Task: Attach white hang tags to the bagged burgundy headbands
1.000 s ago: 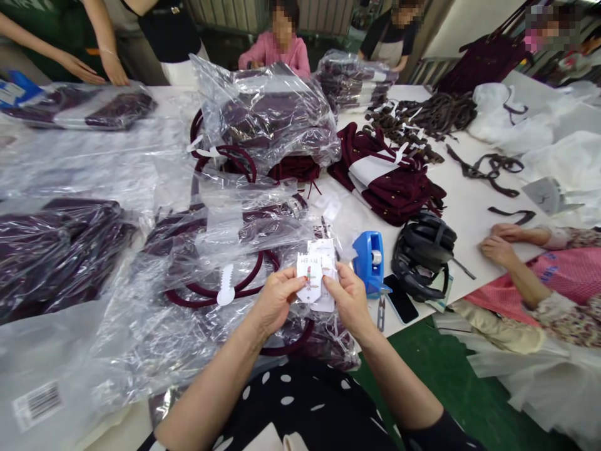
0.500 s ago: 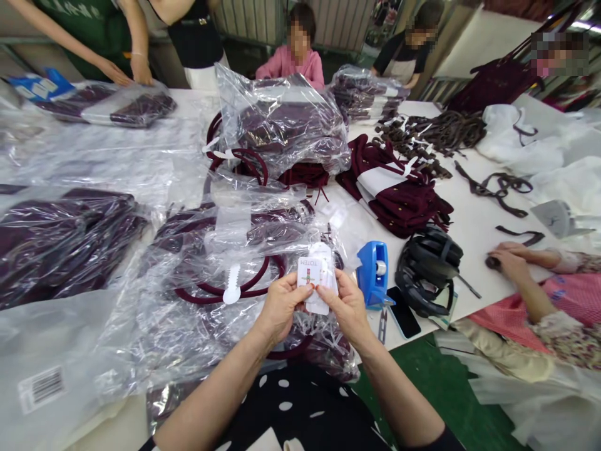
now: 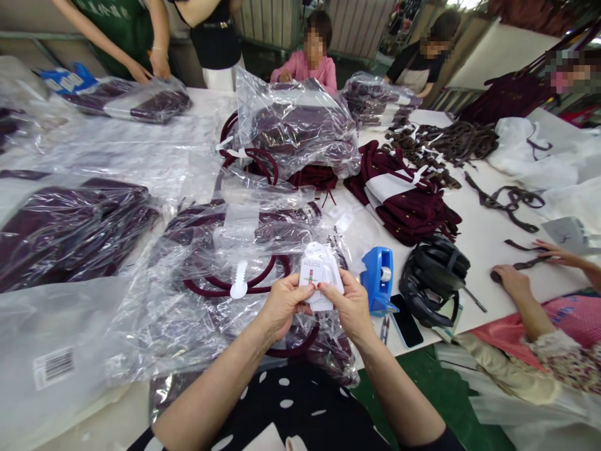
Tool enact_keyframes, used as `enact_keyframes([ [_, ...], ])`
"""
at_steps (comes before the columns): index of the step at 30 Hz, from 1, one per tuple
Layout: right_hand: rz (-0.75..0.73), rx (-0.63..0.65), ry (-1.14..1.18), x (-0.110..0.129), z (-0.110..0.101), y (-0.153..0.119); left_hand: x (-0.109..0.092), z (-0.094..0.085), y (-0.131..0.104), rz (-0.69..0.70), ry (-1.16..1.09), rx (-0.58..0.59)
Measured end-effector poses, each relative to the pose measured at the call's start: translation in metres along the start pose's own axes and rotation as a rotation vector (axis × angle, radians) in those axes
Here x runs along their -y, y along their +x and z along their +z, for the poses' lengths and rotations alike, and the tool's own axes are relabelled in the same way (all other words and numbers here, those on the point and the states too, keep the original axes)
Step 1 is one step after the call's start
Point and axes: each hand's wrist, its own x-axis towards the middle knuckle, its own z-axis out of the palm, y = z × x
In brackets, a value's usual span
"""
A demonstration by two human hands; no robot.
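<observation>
A small bunch of white hang tags [image 3: 312, 270], the front one printed "TOTEM", is pinched between my two hands. My left hand [image 3: 285, 305] grips the tags' left side with thumb and fingers. On the right side, my right hand [image 3: 346, 302] has its thumb pressed on the tag faces. Below them lie plastic-wrapped dark maroon bags [image 3: 282, 235], with a maroon cord handle [image 3: 206, 287] showing and a white tie strip [image 3: 239, 282] on it. How many tags there are cannot be made out.
To the right stand a blue tape dispenser [image 3: 377, 279], small snips [image 3: 385, 329], a phone [image 3: 407, 321] and black headphones [image 3: 434, 279]. Behind lie maroon pouches [image 3: 404, 191] and dark straps [image 3: 504, 199]. A co-worker's hands [image 3: 514, 282] handle a strap at right; several people work across the table.
The tags have spread apart a little in my hands. My view has shifted slightly left. The co-worker at right has stretched a strap between both hands.
</observation>
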Motion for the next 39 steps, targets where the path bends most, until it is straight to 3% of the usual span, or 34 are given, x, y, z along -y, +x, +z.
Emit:
enact_keyframes([
  [13, 0.172, 0.062, 0.265, 0.001, 0.018, 0.002, 0.003, -0.020, 0.000, 0.025, -0.197, 0.070],
  [16, 0.081, 0.037, 0.125, -0.002, 0.018, 0.002, 0.004, -0.022, 0.001, 0.008, -0.220, 0.080],
  [21, -0.302, -0.185, -0.468, -0.002, 0.013, 0.002, 0.004, -0.018, 0.000, -0.005, -0.186, -0.024],
  [23, -0.379, -0.231, -0.569, -0.002, 0.011, 0.004, 0.003, -0.016, -0.001, -0.008, -0.184, -0.063],
  [27, -0.376, -0.277, -0.583, 0.002, -0.002, 0.012, -0.002, -0.017, -0.001, -0.017, -0.186, -0.102],
  [32, -0.306, -0.208, -0.475, 0.016, -0.021, 0.025, -0.008, -0.025, -0.001, -0.039, -0.154, -0.094],
  [39, -0.344, -0.153, -0.492, 0.039, -0.036, 0.040, -0.015, -0.038, -0.005, -0.067, -0.084, -0.033],
])
